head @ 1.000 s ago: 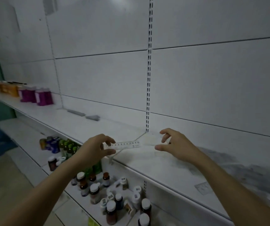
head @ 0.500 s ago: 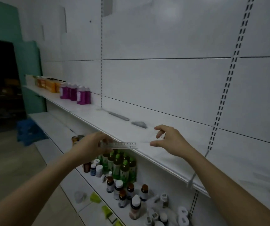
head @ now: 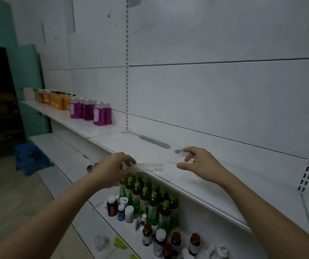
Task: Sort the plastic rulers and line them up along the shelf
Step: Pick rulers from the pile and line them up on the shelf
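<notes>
Left hand (head: 115, 168) pinches the near end of a clear plastic ruler (head: 146, 166), thumb under, fingers curled over the top edge. Ruler runs level from that hand toward the right one, printed numbers up to 10 readable, its free end just short of the right thumb. It sits at the front lip of the white shelf (head: 202, 186); cannot tell if it rests on the shelf or hangs just above. Right hand (head: 200, 163) is loosely curled, thumb pointing back at the ruler's free end, forefinger and middle finger bent. Something pale and see-through seems to sit between those fingers, maybe a second clear ruler; too faint to tell, so the grip is unclear.

Beyond the right hand, at the back of the shelf, lies a long grey strip (head: 152, 140) with a short grey piece (head: 178, 151) just beside the right fingertips. Far past the left hand on the same shelf: purple bottles (head: 91, 111), then orange containers (head: 54, 99) further along. Below both hands, on the lower shelf (head: 86, 217), a cluster of green-capped bottles (head: 150, 197) sits right under the ruler, with brown and white pill bottles (head: 120, 208) around and in front. Blue stool (head: 31, 157) on the floor well off to the left hand's side.
</notes>
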Demonstrator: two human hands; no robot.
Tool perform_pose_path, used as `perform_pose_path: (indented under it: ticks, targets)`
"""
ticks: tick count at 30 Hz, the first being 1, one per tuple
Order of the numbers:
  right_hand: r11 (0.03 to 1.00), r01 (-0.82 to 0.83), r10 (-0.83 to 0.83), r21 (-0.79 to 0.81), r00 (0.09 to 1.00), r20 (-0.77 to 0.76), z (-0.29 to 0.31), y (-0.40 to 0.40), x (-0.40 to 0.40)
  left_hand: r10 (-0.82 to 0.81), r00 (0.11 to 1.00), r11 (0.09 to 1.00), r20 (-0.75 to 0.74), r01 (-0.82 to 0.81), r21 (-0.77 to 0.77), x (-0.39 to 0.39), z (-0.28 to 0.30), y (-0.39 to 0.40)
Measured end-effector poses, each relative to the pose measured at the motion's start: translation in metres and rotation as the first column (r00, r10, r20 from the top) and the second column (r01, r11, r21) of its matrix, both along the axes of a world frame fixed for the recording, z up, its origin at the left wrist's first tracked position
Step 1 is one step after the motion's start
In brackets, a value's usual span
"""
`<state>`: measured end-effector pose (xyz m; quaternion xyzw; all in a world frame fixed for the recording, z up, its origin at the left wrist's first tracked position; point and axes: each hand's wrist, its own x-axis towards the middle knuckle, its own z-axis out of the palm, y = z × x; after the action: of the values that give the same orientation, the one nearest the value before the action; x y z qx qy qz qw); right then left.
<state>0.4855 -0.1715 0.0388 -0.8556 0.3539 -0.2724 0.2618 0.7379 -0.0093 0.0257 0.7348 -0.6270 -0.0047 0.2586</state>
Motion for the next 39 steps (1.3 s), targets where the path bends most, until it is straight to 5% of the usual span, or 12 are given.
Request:
perform_pose_path:
  ticks: [12, 23, 31, 39]
  targets:
    - [0.99, 0.097, -0.119, 0.102, 0.964, 0.237, -0.01, -0.112, 0.134, -0.125, 0.991, 0.99, -0.039, 0.127, 0.067, 0.112, -0.003, -0.137]
    - [0.887, 0.439, -0.459, 0.143, 0.868, 0.19, -0.016, -0.176, 0.124, -0.428, 0.901, 0.896, -0.078, 0.434, 0.093, 0.152, -0.044, -0.264]
    - [0.75, 0.657, -0.631, 0.081, 0.747, -0.212, -0.029, -0.18, 0.104, -0.686, 0.711, 0.72, -0.157, 0.694, -0.006, 0.161, -0.064, -0.324]
    - [0.738, 0.667, -0.562, 0.108, 0.694, -0.45, -0.025, -0.18, 0.12, -0.747, 0.656, 0.664, -0.109, 0.747, -0.05, 0.165, -0.072, -0.332]
